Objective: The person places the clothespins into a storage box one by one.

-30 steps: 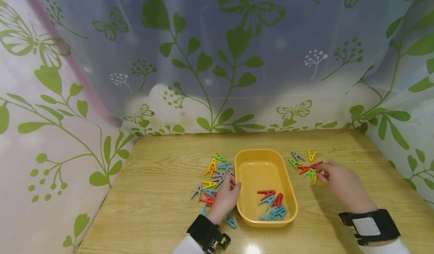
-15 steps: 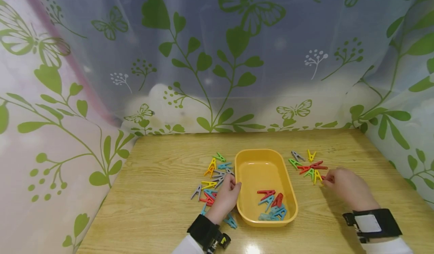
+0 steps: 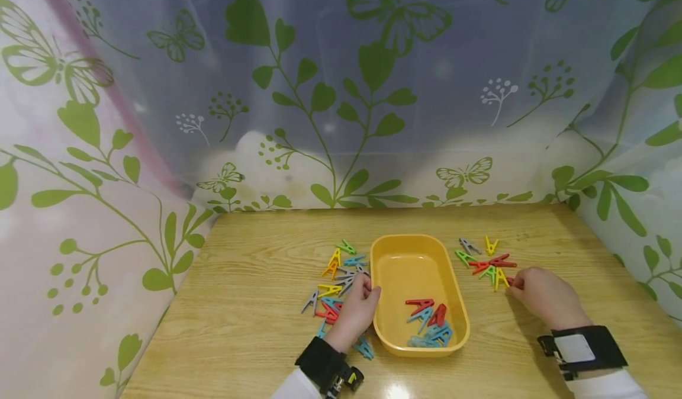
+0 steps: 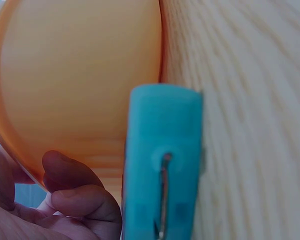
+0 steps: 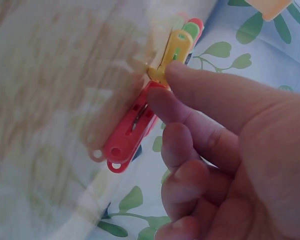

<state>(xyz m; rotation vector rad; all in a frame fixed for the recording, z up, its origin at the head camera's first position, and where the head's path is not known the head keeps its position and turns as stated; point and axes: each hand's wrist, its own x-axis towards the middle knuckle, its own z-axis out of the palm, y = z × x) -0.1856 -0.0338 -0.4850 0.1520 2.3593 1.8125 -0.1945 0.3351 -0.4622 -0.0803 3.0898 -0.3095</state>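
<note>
In the head view a yellow plastic tray (image 3: 380, 328) holds several red and blue clothespins (image 3: 420, 305). My left hand (image 3: 356, 313) grips its left rim, and in the left wrist view the curled fingers (image 4: 85, 202) lie against the tray wall. A blue clothespin (image 4: 165, 135) stands close beside them. To the right of the tray, my right hand (image 3: 549, 295) pinches the end of a red clothespin (image 5: 132, 125) between thumb and forefinger, low at the table. A yellow clothespin (image 3: 501, 279) lies right by the fingertips.
Loose clothespins in several colours (image 3: 329, 290) lie left of the tray, partly under my left forearm. A smaller group with a dark red clothespin (image 3: 502, 260) and a grey clothespin (image 3: 469, 245) lies to its right. Patterned curtain (image 3: 341, 121) encloses the wooden table (image 3: 256, 304).
My right hand has left the dark red clothespin, which stays beside the others, and moved slightly down and right to another red one. The left hand keeps its place on the tray.
</note>
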